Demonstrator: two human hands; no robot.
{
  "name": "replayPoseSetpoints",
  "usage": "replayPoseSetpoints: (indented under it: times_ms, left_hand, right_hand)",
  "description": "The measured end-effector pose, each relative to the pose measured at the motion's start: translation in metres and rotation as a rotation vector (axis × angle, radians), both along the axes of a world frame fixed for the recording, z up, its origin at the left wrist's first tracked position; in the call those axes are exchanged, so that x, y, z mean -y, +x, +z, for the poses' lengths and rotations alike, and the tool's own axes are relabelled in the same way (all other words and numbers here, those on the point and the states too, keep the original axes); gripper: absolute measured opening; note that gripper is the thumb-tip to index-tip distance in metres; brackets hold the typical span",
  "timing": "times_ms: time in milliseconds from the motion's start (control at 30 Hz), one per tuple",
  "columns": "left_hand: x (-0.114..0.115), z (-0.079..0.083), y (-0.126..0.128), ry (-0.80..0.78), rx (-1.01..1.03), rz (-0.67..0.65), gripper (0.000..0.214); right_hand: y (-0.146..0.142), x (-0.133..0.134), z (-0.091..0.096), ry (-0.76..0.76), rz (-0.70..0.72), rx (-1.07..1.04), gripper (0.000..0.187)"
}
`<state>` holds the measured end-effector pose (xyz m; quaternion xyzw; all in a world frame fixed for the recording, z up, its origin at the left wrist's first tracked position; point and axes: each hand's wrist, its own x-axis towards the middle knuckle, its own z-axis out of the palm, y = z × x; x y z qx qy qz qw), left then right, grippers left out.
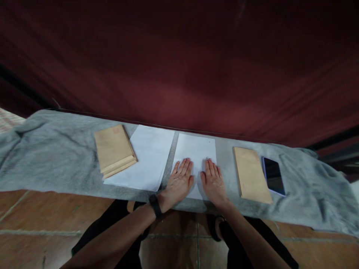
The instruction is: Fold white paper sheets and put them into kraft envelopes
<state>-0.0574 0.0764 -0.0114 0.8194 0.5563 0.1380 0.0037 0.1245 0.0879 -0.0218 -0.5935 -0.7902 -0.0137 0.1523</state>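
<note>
A white sheet of paper (pixel 195 145) lies flat in front of me, its long side pointing away. My left hand (pixel 180 180) rests palm down on the left part of the sheet, fingers stretched out; a black band circles that wrist. On the right part lies my right hand (pixel 213 183), also flat, with the thumb held apart. Neither hand grips anything. To the left are more white sheets (pixel 151 157), their left edge partly covered by a stack of brown envelopes (pixel 113 147). Another pile of brown envelopes (pixel 252 175) sits right of my right hand.
A phone (pixel 274 175) with a purplish edge lies beside the right envelopes. Grey cloth (pixel 56 149) covers the long, narrow surface. Behind it rises a dark red panel (pixel 182 82). Brown floor tiles (pixel 42 213) and my legs show below the front edge.
</note>
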Motion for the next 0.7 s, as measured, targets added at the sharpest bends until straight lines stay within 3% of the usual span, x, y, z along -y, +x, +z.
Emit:
replayPoseSetpoints:
  times_ms: [200,700]
  left_hand:
    - [0.0,0.0,-0.002,0.03,-0.024,-0.019,0.052]
    - [0.0,-0.001,-0.01,0.018,-0.014,0.048,0.054]
  right_hand:
    - [-0.015,0.005,0.006,-0.052,0.166,-0.009,0.055]
    - [-0.006,0.009,0.001,-0.009,0.084,0.001,0.054]
